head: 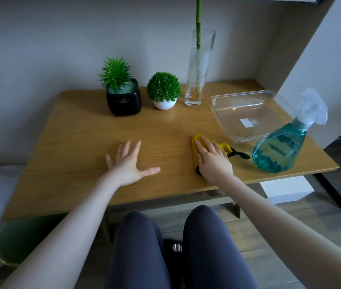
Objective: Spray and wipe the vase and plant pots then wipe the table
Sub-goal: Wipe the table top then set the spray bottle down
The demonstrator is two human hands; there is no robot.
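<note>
A wooden table fills the view. At its back stand a black square pot with a spiky plant, a small white round pot with a ball-shaped plant, and a tall glass vase holding a green stalk. My right hand presses flat on a yellow cloth with black trim, right of the table's middle. My left hand rests on the bare wood with its fingers spread. A spray bottle of blue liquid stands at the right front edge.
A clear plastic tray sits at the back right, behind the spray bottle. A wall runs behind the table, and a slanted panel rises on the right. My knees are under the front edge. A green stool is at the lower left.
</note>
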